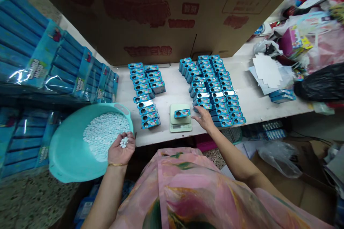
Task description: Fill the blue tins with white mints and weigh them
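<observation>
My left hand [122, 148] is turned palm up with its fingers curled round a few pale candies [124, 142]. It is at the right rim of a turquoise basin [72, 164], where a heap of the same pale blue-white candies [104, 130] lies. A small blue tin [182, 113] lies on the pale green kitchen scale [180, 127] in front of me. My right hand [203, 117] is just right of the scale, thumb and fingers apart. Its fingertips are beside the nearest tin [205, 106] of the right-hand rows; whether they touch it I cannot tell.
Two columns of blue tins [146, 111] stand left of the scale, and several rows of tins [220, 105] on the right. A large cardboard box [166, 35] stands along the table's back. Wrapped blue packs [32, 46] are stacked at left. White card sheets [267, 69] and bags lie at right.
</observation>
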### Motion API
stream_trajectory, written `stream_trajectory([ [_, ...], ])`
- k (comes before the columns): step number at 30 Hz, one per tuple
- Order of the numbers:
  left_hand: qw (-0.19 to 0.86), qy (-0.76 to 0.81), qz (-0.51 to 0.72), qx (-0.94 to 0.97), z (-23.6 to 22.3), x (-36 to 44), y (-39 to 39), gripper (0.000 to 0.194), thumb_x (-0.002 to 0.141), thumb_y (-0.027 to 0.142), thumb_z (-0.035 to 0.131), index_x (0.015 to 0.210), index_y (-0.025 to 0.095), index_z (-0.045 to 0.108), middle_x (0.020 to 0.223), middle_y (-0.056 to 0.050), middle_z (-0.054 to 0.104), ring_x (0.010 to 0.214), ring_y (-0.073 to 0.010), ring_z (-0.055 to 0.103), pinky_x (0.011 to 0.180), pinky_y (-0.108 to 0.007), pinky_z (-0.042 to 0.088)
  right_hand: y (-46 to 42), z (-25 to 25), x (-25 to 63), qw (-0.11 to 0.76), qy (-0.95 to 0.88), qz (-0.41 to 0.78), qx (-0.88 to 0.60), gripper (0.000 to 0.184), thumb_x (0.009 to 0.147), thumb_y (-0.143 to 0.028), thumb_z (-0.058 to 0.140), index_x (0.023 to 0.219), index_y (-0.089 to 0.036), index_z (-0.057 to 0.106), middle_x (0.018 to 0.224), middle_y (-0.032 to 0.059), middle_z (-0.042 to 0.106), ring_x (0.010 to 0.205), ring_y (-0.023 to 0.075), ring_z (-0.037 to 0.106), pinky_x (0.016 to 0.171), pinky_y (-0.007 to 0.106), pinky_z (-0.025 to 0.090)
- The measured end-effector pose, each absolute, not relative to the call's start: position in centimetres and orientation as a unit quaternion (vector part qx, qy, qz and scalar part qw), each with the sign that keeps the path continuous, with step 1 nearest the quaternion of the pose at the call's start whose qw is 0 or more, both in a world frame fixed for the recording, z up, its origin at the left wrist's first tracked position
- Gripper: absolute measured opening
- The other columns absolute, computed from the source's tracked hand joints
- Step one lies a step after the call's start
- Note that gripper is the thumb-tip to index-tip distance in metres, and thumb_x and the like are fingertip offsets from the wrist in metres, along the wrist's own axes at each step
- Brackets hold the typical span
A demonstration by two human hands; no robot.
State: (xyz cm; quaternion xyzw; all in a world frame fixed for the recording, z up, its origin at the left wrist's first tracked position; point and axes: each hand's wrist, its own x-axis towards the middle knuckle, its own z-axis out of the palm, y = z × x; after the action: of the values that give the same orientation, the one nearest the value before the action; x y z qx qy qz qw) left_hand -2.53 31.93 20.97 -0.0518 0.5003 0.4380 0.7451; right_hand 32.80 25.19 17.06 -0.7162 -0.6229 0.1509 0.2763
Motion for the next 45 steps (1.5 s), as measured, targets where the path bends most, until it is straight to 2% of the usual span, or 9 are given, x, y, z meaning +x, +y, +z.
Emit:
stream_trajectory([
  [6, 0.765, 0.475, 0.433, -0.042, 20.9, -0.4, 32.0, 0.026, 0.081, 0.011, 0.033, 0.077, 0.012, 0.059, 0.088, -0.011, 0.064, 0.085, -0.0177, 0.06, 0.066, -0.03, 0.053, 25.3, 19.8, 29.6, 0.332, -0.62, 0.148, -0.695, 0.031, 0.079, -0.029, 0.049, 0.109, -0.02, 0.051, 0.102, 0.0087, 0.056, 0.098, 0.0197, 0.05, 0.084, 0.036, 0.041],
  [10, 0.824, 0.44, 0.356, -0.024, 20.8, 3.0, 30.9, 0.026, 0.081, 0.013, 0.035, 0.084, 0.012, 0.061, 0.098, -0.012, 0.063, 0.096, -0.0204, 0.056, 0.074, -0.034, 0.051, 25.1, 22.2, 23.3, 0.324, -0.72, 0.21, -0.576, 0.028, 0.082, -0.028, 0.045, 0.109, -0.021, 0.05, 0.096, 0.0071, 0.056, 0.094, 0.0174, 0.05, 0.082, 0.033, 0.042],
  [16, 0.846, 0.448, 0.288, 0.025, 20.8, 7.3, 30.7, 0.031, 0.084, 0.025, 0.033, 0.097, 0.013, 0.058, 0.1, -0.011, 0.061, 0.093, -0.0166, 0.056, 0.067, -0.027, 0.05, 26.1, 21.7, 18.2, 0.179, -0.779, 0.181, -0.574, 0.037, 0.082, -0.026, 0.043, 0.117, -0.016, 0.042, 0.099, 0.0112, 0.052, 0.089, 0.0213, 0.047, 0.075, 0.035, 0.044],
  [21, 0.846, 0.457, 0.27, 0.055, 21.1, 9.9, 32.0, 0.03, 0.083, 0.029, 0.036, 0.085, 0.011, 0.06, 0.083, -0.011, 0.062, 0.086, -0.0184, 0.058, 0.075, -0.032, 0.048, 27.3, 20.9, 20.6, 0.25, -0.744, 0.231, -0.575, 0.032, 0.078, -0.015, 0.045, 0.109, -0.014, 0.05, 0.098, 0.0096, 0.054, 0.093, 0.0186, 0.048, 0.082, 0.033, 0.041],
  [25, 0.832, 0.465, 0.296, 0.064, 21.7, 12.8, 33.0, 0.017, 0.078, 0.019, 0.046, 0.073, 0.01, 0.059, 0.068, -0.006, 0.059, 0.068, -0.0137, 0.057, 0.071, -0.029, 0.048, 28.2, 20.4, 23.1, 0.335, -0.635, 0.319, -0.619, 0.03, 0.072, -0.012, 0.051, 0.101, -0.019, 0.056, 0.084, 0.0022, 0.056, 0.076, 0.0127, 0.053, 0.072, 0.026, 0.044],
  [30, 0.829, 0.456, 0.308, 0.104, 21.8, 15.3, 33.9, 0.008, 0.067, 0.005, 0.052, 0.069, 0.01, 0.058, 0.067, -0.006, 0.058, 0.071, -0.0154, 0.058, 0.075, -0.032, 0.046, 28.8, 19.7, 25.0, 0.408, -0.526, 0.335, -0.667, 0.024, 0.068, -0.011, 0.052, 0.09, -0.019, 0.059, 0.083, 0.0013, 0.057, 0.068, 0.0106, 0.053, 0.066, 0.024, 0.045],
  [36, 0.766, 0.518, 0.305, 0.227, 20.9, 15.7, 33.9, 0.031, 0.054, -0.008, 0.048, 0.075, 0.012, 0.06, 0.066, -0.002, 0.059, 0.071, -0.0113, 0.056, 0.081, -0.03, 0.041, 28.9, 19.6, 26.0, 0.36, -0.533, 0.296, -0.706, 0.025, 0.067, -0.009, 0.05, 0.089, -0.018, 0.058, 0.082, 0.0017, 0.056, 0.067, 0.011, 0.052, 0.066, 0.024, 0.045],
  [41, 0.723, 0.549, 0.3, 0.292, 20.3, 15.8, 33.6, 0.032, 0.051, -0.006, 0.051, 0.073, 0.012, 0.064, 0.075, -0.004, 0.062, 0.082, -0.0138, 0.056, 0.088, -0.032, 0.036, 28.9, 19.5, 26.2, 0.304, -0.576, 0.261, -0.712, 0.026, 0.068, -0.006, 0.049, 0.089, -0.019, 0.059, 0.085, 0.003, 0.057, 0.077, 0.0137, 0.053, 0.072, 0.026, 0.044],
  [45, 0.723, 0.543, 0.297, 0.306, 20.6, 15.9, 33.4, 0.031, 0.049, -0.002, 0.053, 0.074, 0.013, 0.064, 0.08, -0.005, 0.063, 0.084, -0.0147, 0.056, 0.088, -0.033, 0.036, 28.8, 19.6, 26.5, 0.313, -0.59, 0.258, -0.698, 0.026, 0.07, -0.005, 0.048, 0.09, -0.018, 0.059, 0.085, 0.0034, 0.058, 0.078, 0.0139, 0.054, 0.073, 0.025, 0.044],
])
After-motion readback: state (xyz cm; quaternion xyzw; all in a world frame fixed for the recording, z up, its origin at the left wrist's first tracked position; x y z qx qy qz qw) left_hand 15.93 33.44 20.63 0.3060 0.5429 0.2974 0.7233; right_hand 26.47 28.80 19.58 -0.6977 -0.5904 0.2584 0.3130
